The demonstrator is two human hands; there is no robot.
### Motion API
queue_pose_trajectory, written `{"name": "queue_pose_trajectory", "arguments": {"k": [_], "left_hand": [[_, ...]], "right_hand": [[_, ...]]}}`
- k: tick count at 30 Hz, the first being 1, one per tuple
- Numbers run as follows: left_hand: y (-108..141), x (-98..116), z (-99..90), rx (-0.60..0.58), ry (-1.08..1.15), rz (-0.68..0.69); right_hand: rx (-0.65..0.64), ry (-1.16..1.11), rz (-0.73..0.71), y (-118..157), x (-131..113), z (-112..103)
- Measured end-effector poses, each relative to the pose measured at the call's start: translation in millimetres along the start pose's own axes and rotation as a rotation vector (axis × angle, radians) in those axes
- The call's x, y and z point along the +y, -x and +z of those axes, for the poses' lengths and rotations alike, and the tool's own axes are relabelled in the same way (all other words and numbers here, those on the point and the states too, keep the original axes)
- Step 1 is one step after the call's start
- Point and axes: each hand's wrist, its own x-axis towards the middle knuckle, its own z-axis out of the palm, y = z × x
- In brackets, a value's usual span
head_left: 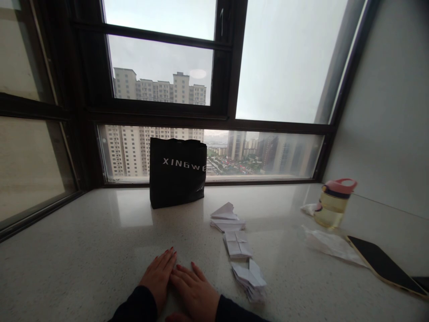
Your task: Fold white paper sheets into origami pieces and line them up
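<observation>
My left hand (158,273) lies palm down on the speckled white sill (83,268), its fingers stretched out together. Right beside it, my right hand (195,288) rests flat with fingers extended, the tips of the two hands touching or nearly so. Neither hand shows anything held. To the right of my hands, folded white paper pieces form a rough line: pointed ones (228,218) farthest away, a squarish one (237,244) with crossed creases in the middle, and a stack of folded papers (250,279) nearest my right hand.
A black bag (177,176) with white lettering stands upright near the window (284,154). At the right are a bottle (333,205) with a pink lid, a crumpled tissue (331,246) and a dark phone (385,266). A wall (389,120) bounds the right side.
</observation>
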Motion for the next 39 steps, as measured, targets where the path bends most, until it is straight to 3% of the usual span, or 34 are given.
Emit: {"name": "queue_pose_trajectory", "arguments": {"k": [20,26,32,39], "left_hand": [[-1,3,-6.1,-0.039,0.008,-0.015],[-1,1,-0.7,0.001,0.009,-0.020],[0,4,-7.9,-0.044,0.001,-0.012],[-1,2,-3.3,-0.005,0.024,-0.009]], "right_hand": [[-0.010,0.061,-0.015,0,3,3],[-0.003,0.057,-0.021,-1,4,4],[-0.002,0.045,-0.014,0,1,1],[-0.029,0.034,-0.005,0,2,0]]}}
